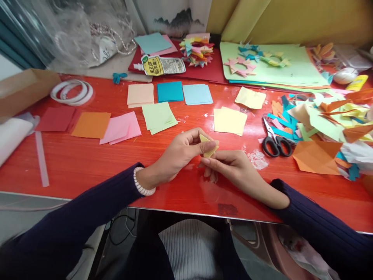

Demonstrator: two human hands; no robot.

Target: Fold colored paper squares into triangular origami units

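Observation:
Between both hands, above the front of the red table [113,167], is a small folded piece of yellow paper [204,139]. My left hand [182,153] pinches it between thumb and fingers from the left. From the right and a little lower, my right hand [233,165] grips its bottom edge with thumb and forefinger; the other fingers curl beneath. Fingers cover much of the paper, so its full shape is hidden. Beyond the hands lie a stack of pale yellow squares [230,121] and a stack of light green squares [159,118].
Black-handled scissors [275,140] lie to the right, beside a heap of paper scraps [326,120]. More coloured squares, such as an orange stack [91,125], are at left near white tape rolls [72,92]. Folded paper rings [240,67] rest on green sheets [303,66] at the back.

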